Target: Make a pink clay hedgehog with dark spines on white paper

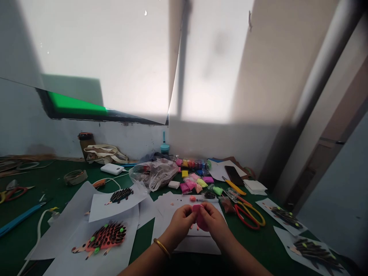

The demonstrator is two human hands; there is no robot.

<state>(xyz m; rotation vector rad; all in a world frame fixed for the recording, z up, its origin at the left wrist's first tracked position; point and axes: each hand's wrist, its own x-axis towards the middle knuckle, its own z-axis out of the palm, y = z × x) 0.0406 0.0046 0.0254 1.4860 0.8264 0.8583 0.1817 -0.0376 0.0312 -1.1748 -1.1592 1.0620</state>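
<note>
Both hands meet over white paper sheets (161, 230) at the front middle of the table. Between them is a flattened piece of pink modelling clay (202, 222). My left hand (182, 220), with a gold bangle at the wrist, pinches its upper left side. My right hand (212, 218) grips the upper right edge. Small pink marks show on the paper below the clay, partly covered by it. Just beyond the fingers lie a small coral lump of clay (192, 198) and a white pen-like tool (208, 200).
Paper hedgehogs with dark spines (106, 235) lie at left, others (313, 249) at right. Scissors with red and yellow handles (250, 216) and an orange-yellow cutter (234, 186) lie right of my hands. Colourful clay packets (188, 186), a plastic bag (155, 172) and a phone (234, 175) are behind.
</note>
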